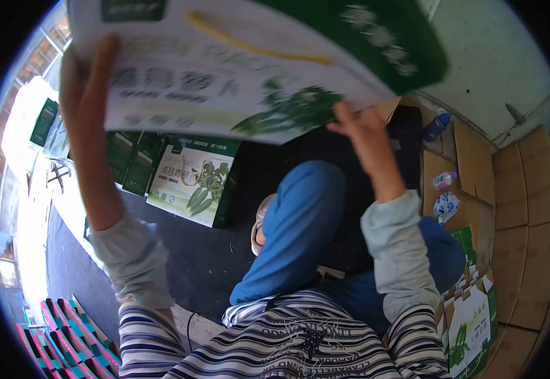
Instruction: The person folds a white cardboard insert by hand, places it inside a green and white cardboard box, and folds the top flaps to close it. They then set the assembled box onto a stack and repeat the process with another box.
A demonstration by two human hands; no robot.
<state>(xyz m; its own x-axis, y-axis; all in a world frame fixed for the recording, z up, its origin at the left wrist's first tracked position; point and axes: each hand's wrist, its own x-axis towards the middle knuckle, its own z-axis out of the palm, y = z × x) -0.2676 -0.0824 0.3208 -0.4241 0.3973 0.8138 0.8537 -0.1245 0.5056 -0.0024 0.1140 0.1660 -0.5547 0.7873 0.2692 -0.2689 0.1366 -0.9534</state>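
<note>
A large white and green printed carton (218,76) with a yellow cord handle (256,47) is raised in front of me, tilted and a little blurred. My left hand (89,79) grips its left edge, with the thumb on the printed face and the other fingers mostly hidden. At the lower right edge of the carton is my right hand (366,132), its fingertips closed on the edge. Below, a finished box of the same print (190,180) stands on the black floor covering, beside several more green boxes (130,158).
Flattened brown cardboard (515,221) leans along the right. A blue bottle (437,125), a small pink-capped bottle (444,180) and a crumpled packet (445,207) lie near it. Printed cartons (471,328) stand at lower right. Pink and green trays (70,335) are at lower left.
</note>
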